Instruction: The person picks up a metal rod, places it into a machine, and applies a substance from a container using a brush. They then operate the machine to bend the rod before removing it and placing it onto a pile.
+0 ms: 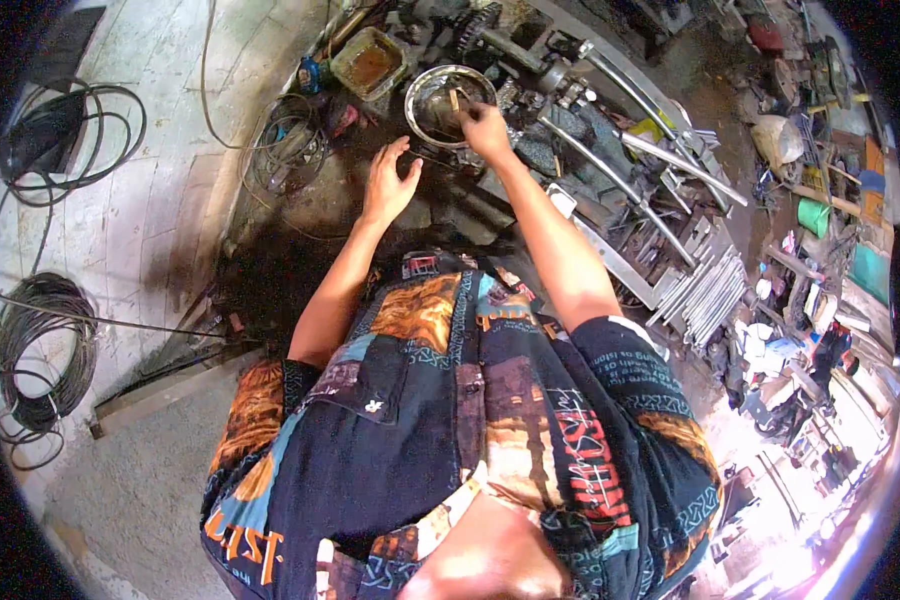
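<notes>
A round, shiny-rimmed metal bowl or ring [411, 118] lies among dark metal parts at the top middle of the head view. Over its inside, my right hand [485, 133] is closed on a short tan stick-like tool [455, 101]; its far end is too small to make out. My left hand [390, 185] is held just below and left of the round piece, apart from it, fingers spread and nothing in the grasp. A square tray of brown liquid [370, 63] stands to the left of the round piece.
Metal shafts [610, 180] and a bundle of thin rods [703, 298] lie to the right. Tangled wire [288, 150] sits left of my left hand. Cable coils [45, 345] hang or lie along the pale surface at far left. Mixed scrap and a green cup [813, 217] fill the right side.
</notes>
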A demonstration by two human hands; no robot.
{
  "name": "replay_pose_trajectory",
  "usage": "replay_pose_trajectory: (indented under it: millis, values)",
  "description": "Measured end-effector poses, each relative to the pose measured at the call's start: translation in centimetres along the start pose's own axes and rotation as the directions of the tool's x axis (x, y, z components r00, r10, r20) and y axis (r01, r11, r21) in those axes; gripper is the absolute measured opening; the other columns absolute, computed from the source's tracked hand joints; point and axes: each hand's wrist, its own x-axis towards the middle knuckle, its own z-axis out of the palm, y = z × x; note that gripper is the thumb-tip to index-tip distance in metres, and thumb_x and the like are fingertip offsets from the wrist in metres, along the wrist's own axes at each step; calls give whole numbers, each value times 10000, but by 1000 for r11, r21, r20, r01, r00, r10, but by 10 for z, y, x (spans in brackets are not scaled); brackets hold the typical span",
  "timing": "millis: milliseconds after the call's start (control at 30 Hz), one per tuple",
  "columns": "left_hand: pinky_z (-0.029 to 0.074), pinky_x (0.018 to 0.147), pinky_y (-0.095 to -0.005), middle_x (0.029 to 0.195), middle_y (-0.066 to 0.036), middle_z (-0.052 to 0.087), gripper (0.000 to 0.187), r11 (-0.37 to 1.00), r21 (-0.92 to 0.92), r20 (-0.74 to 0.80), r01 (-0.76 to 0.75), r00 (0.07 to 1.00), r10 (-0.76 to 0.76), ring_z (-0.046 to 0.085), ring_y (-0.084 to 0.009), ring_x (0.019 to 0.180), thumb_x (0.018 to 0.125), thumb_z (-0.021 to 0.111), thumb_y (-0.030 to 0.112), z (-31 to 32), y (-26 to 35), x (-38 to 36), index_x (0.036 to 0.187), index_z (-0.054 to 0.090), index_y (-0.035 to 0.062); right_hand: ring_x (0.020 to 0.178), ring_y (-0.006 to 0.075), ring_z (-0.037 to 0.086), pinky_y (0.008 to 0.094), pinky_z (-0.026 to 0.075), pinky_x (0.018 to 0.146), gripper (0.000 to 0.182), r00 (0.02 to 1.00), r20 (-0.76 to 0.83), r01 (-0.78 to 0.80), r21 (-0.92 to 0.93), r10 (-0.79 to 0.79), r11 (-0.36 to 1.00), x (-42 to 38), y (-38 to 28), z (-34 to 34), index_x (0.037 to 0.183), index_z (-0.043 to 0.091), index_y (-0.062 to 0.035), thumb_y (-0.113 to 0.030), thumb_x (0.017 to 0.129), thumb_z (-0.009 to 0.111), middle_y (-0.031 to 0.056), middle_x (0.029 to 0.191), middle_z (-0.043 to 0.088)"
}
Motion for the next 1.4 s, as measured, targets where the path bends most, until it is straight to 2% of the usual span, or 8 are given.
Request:
replay_pose_trajectory:
  millis: [67, 233, 600, 767, 1067, 1200, 1333, 1400]
  values:
    - [499, 858, -392, 1048, -142, 665, 412, 998, -59, 36, -24, 999, 26, 636, -289, 987, 844, 695, 144, 20, 18, 6, 1219, 588, 10, 786, 188, 659, 317, 500, 756, 203, 993, 116, -78, 487, 24, 870, -21, 7, -31, 960, 717, 13, -155, 879, 637, 123, 855, 725]
    - [508, 753, -304, 972, -106, 714, 277, 952, -280, 232, 125, 971, -59, 654, -139, 862, 912, 654, 203, 52, 77, 23, 1087, 682, -11, 801, 111, 614, 254, 464, 764, 165, 969, 157, -245, 719, 190, 651, -73, 0, -95, 998, 711, 11, -96, 897, 637, 50, 889, 712]
    - [503, 746, -256, 952, -64, 708, 252, 798, -439, 475, 412, 861, -183, 631, -108, 848, 878, 700, 170, 179, 166, 0, 1035, 701, -27, 787, 114, 603, 285, 472, 725, 200, 987, 154, -135, 661, 43, 738, -119, 120, -184, 1006, 686, 37, -128, 901, 641, 72, 889, 705]
    - [502, 778, -277, 972, -74, 697, 284, 878, -340, 474, 336, 868, -149, 626, -117, 871, 896, 676, 166, 200, 175, -7, 1094, 661, -38, 793, 152, 668, 281, 500, 730, 201, 986, -47, -108, 545, 159, 832, -124, 153, -195, 986, 699, 18, -112, 833, 690, 100, 868, 721]
    - [509, 736, -285, 921, -65, 691, 342, 976, -173, 661, 133, 750, 15, 625, -119, 849, 916, 666, 245, 209, 189, 19, 1126, 646, -24, 808, 127, 648, 260, 506, 740, 214, 991, 124, -125, 722, 49, 681, -105, 170, -232, 1026, 689, 8, -53, 825, 727, 89, 915, 717]
    - [523, 730, -264, 985, -37, 672, 288, 928, -234, 662, 289, 746, -66, 618, -95, 830, 913, 676, 229, 227, 183, 35, 1116, 653, 25, 770, 131, 647, 266, 506, 716, 206, 964, 199, -267, 732, 178, 627, -99, 179, -236, 1006, 689, 5, -62, 816, 732, 88, 900, 717]
    - [522, 671, -233, 892, -16, 683, 259, 827, -322, 704, 462, 701, -118, 610, -78, 739, 883, 714, 237, 257, 172, 45, 1029, 687, 25, 749, 128, 633, 273, 500, 702, 247, 989, -9, -91, 755, 149, 650, -97, 193, -224, 1030, 684, 9, -94, 812, 737, 66, 903, 716]
    - [543, 743, -251, 951, -26, 676, 263, 920, -152, 770, 362, 627, -119, 620, -83, 796, 906, 685, 232, 267, 173, 56, 1066, 668, 25, 775, 122, 638, 276, 501, 706, 244, 996, -73, -13, 407, 47, 913, -95, 194, -228, 1042, 693, -12, -84, 812, 731, 72, 898, 715]
